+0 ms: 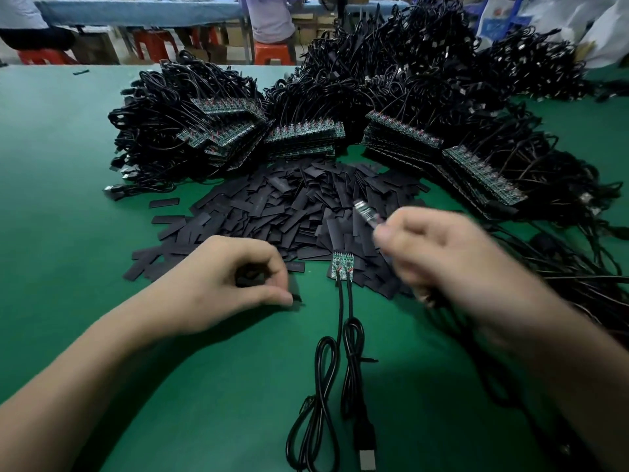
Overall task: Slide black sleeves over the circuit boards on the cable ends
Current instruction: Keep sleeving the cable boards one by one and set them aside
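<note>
My left hand (238, 284) pinches a black sleeve (250, 279) between thumb and curled fingers, low over the green table (68, 199). My right hand (439, 257), blurred by motion, grips a small circuit board (366, 212) on a cable end, its tip pointing up and left over the sleeve pile. Between my hands a joined pair of green circuit boards (341, 265) lies at the pile's near edge, with its two black cables (340, 352) running toward me and ending in a USB plug (367, 459). A heap of loose black sleeves (289, 206) covers the middle.
Stacks of circuit board panels (306, 137) with tangled black cables (425, 69) ring the far side. More cables (578, 267) spread at the right. People sit on red stools (272, 52) at a blue table behind.
</note>
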